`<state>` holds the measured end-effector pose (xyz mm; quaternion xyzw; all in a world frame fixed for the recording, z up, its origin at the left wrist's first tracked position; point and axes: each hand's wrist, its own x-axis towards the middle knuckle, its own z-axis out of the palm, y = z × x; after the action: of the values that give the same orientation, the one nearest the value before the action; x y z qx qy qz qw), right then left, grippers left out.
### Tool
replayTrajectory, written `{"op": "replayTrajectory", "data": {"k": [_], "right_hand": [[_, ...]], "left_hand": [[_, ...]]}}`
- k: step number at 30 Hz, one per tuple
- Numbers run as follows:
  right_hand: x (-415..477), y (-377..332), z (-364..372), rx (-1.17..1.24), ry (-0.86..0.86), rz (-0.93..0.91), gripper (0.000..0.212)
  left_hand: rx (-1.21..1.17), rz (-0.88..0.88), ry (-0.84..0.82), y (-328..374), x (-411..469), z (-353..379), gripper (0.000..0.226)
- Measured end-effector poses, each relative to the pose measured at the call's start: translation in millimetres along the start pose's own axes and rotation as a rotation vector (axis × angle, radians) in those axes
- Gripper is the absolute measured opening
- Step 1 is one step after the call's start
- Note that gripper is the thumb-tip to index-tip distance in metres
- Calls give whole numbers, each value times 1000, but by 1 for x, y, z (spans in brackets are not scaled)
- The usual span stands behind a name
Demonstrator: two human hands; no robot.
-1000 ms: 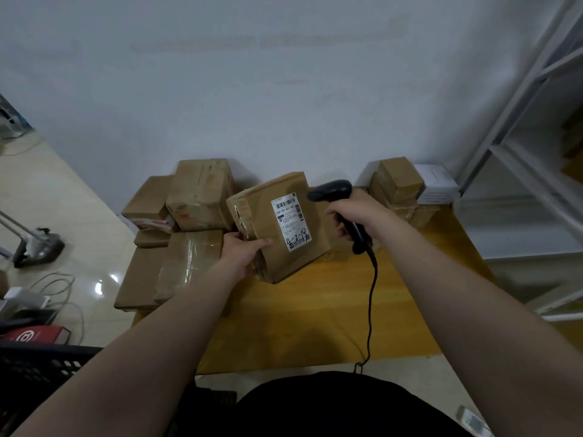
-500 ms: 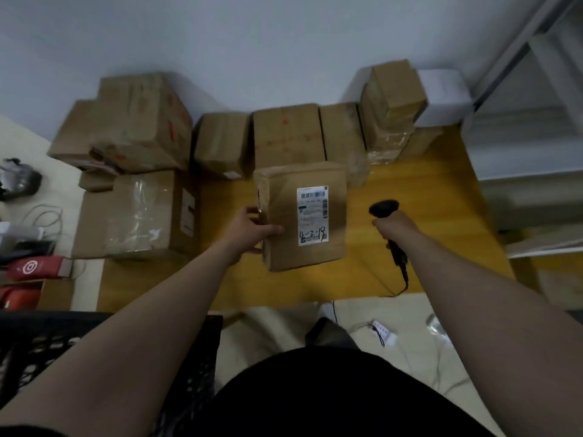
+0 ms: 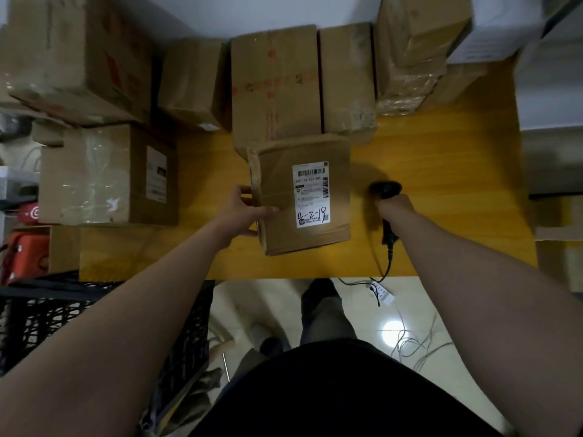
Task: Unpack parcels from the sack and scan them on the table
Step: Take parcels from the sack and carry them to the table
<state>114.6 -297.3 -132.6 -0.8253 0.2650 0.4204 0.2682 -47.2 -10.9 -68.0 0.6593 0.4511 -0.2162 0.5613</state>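
A brown cardboard parcel (image 3: 303,197) with a white barcode label and handwritten "4-2-19" lies flat on the yellow table (image 3: 441,171), label up. My left hand (image 3: 244,212) grips its left edge, thumb on top. To the right of the parcel, my right hand (image 3: 396,208) holds a black barcode scanner (image 3: 385,189) by its handle, head pointing away from me and low over the table. Its cable runs off the table's front edge. No sack is visible.
Several cardboard boxes (image 3: 274,80) line the back of the table against the wall, with a taped box (image 3: 107,175) at the left and a white box (image 3: 495,29) at the back right. A black mesh crate (image 3: 47,313) stands at lower left. Cables and a power strip (image 3: 381,291) lie on the floor.
The parcel went from held tilted up in front of the scanner to flat on the table. My right hand lowered the scanner to the parcel's right. The view tipped downward.
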Motion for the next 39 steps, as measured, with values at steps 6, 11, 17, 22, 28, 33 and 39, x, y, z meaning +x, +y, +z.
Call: {"op": "replayTrajectory", "data": {"k": [6,11,17,22,28,33,39], "right_hand": [[-9,11,9,23,39,11,77],[-60,15,8,-98,218,57,75],[-156,38,31,282,-23,-276,43],[-260,86,72,340,-178,-411,38],[-349,148,118,389,-194,-569,35],[-406,199,141,369,-216,-711,15],[-444,281,173,365,-437,-760,16]], "left_hand": [[-6,-9,18,-12,-17,0,76],[-31,14,21,-29,-53,-10,77],[-111,133,47,-70,-123,-41,76],[-222,203,33,-125,-193,-74,82],[-395,275,56,-206,-274,-102,71],[-544,296,120,-270,-331,-117,57],[-772,279,157,-361,-397,-104,18]]}}
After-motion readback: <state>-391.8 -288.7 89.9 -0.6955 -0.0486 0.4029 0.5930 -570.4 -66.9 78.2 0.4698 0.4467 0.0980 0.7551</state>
